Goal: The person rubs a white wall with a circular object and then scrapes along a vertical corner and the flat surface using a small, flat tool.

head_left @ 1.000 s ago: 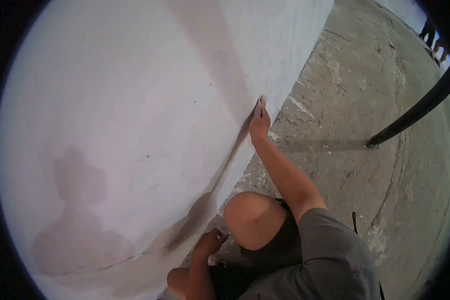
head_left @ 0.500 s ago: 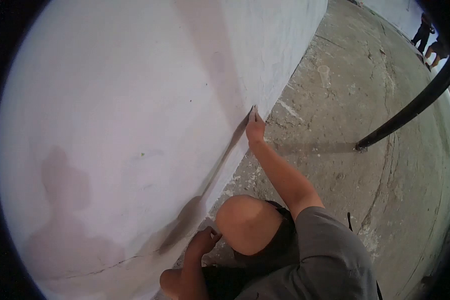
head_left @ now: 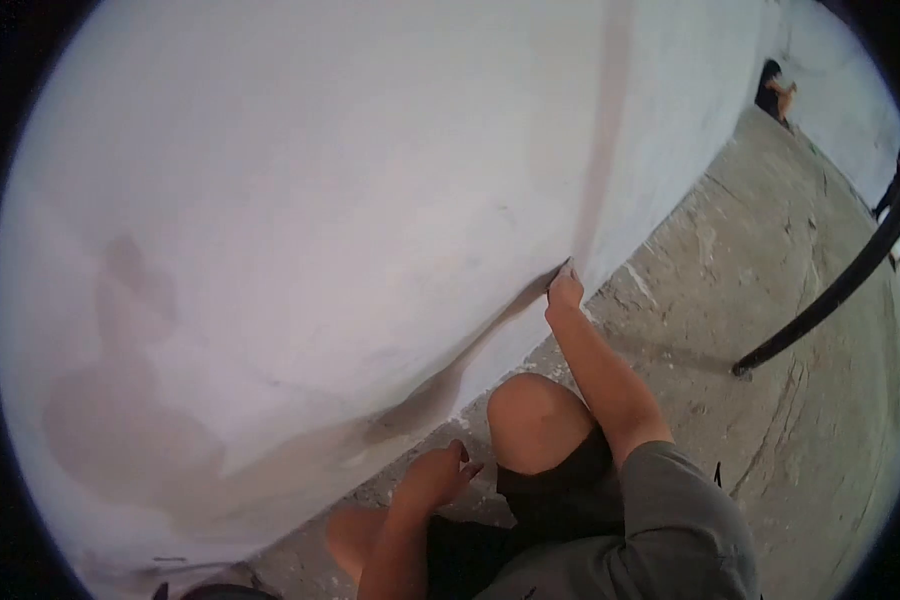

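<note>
My right hand (head_left: 566, 287) is stretched out against the lower part of the white wall (head_left: 300, 180), its fingers pressed together. Whatever it holds, if anything, is too small to make out. Low beside my bent knee (head_left: 538, 425), my left hand (head_left: 440, 476) hangs near the foot of the wall, with its fingers curled and partly apart and nothing visible in them. Shadows of my head and arm fall across the wall.
Rough concrete floor (head_left: 690, 400) runs along the wall. A dark curved pole (head_left: 830, 295) meets the floor at the right. One person (head_left: 774, 95) is by the far corner, another (head_left: 895, 190) at the right edge. A dark object (head_left: 228, 593) shows at the bottom left.
The view has turned, bringing the far corner and a person there into sight. My right hand remains at the wall's lower part. My left hand has come slightly away from my knee.
</note>
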Demonstrator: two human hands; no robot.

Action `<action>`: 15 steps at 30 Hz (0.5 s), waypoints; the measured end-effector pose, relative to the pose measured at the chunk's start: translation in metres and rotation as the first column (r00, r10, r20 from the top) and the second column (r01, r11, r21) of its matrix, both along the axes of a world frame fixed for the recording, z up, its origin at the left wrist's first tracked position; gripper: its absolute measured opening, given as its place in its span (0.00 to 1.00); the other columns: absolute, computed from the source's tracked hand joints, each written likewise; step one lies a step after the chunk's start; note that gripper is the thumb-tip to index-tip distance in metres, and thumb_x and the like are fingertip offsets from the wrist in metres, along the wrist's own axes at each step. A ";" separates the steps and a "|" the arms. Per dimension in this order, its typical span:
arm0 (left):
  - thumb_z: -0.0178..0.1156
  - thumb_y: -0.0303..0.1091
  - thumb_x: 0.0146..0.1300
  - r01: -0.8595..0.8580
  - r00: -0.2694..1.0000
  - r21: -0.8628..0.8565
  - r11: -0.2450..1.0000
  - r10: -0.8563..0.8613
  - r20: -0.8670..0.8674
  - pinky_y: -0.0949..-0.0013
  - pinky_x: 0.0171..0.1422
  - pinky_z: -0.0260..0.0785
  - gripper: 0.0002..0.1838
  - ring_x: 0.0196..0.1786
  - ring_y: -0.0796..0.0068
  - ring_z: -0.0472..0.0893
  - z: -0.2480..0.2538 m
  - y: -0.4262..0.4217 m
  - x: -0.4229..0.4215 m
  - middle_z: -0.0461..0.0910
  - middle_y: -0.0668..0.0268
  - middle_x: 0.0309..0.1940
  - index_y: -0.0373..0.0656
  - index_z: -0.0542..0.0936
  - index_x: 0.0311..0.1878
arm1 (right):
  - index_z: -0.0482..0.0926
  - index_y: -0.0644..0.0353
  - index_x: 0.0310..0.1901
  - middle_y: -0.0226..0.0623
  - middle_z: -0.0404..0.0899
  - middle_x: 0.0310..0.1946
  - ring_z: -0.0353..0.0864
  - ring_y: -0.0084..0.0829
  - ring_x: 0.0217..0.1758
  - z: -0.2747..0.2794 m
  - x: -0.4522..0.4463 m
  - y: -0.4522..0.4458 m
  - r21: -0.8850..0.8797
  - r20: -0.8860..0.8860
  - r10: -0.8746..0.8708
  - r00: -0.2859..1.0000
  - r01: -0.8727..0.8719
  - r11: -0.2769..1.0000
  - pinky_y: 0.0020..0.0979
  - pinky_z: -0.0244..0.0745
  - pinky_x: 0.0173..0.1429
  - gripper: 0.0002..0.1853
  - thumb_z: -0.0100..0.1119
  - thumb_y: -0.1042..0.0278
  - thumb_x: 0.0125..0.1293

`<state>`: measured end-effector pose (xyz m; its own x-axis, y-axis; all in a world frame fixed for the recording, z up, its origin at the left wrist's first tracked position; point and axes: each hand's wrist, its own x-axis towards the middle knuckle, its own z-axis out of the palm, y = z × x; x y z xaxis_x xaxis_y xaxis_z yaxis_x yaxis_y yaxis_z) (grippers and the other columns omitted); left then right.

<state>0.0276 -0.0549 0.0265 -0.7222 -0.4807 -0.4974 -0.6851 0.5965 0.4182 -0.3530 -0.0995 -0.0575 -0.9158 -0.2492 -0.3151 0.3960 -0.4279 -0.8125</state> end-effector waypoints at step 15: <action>0.60 0.52 0.66 -0.018 0.977 -0.031 0.999 0.011 -0.213 0.49 0.54 0.72 0.25 0.48 0.44 0.82 0.029 0.007 0.043 0.83 0.45 0.42 0.37 0.79 0.50 | 0.69 0.62 0.69 0.37 0.74 0.63 0.74 0.31 0.59 0.063 0.138 -0.005 0.197 -0.110 0.051 0.993 -0.029 0.980 0.29 0.71 0.61 0.29 0.43 0.47 0.78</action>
